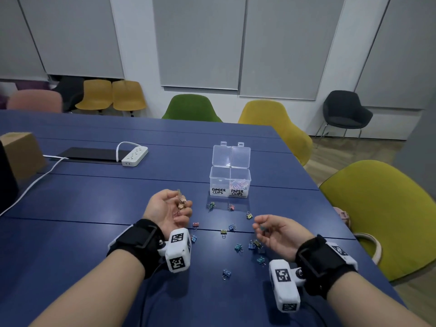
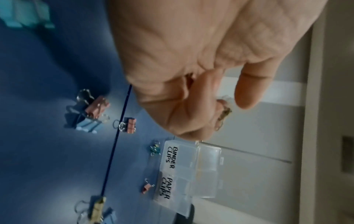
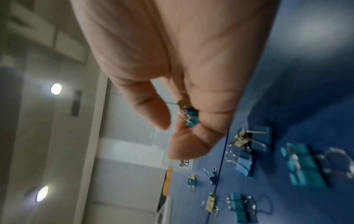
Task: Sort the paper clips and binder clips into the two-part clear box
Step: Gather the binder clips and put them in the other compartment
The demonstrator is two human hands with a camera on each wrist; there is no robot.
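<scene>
The clear two-part box (image 1: 230, 182) stands open on the blue table, labelled BINDER CLIPS on the left and PAPER CLIPS on the right; coloured paper clips (image 1: 238, 184) lie in the right part. My left hand (image 1: 175, 206) is raised palm-up left of the box, its curled fingers holding pink binder clips (image 1: 182, 201), also glimpsed at the fingers in the left wrist view (image 2: 222, 115). My right hand (image 1: 262, 228) hovers over the scattered clips and holds a blue binder clip (image 3: 191, 116) in its curled fingers. Several loose binder clips (image 1: 238, 247) lie on the table between the hands.
A white power strip (image 1: 135, 156) and a black slab (image 1: 92, 154) lie at the back left, beside a cardboard box (image 1: 22, 152). Green and yellow chairs (image 1: 377, 208) ring the table. The table's right edge (image 1: 342, 220) runs close to my right hand.
</scene>
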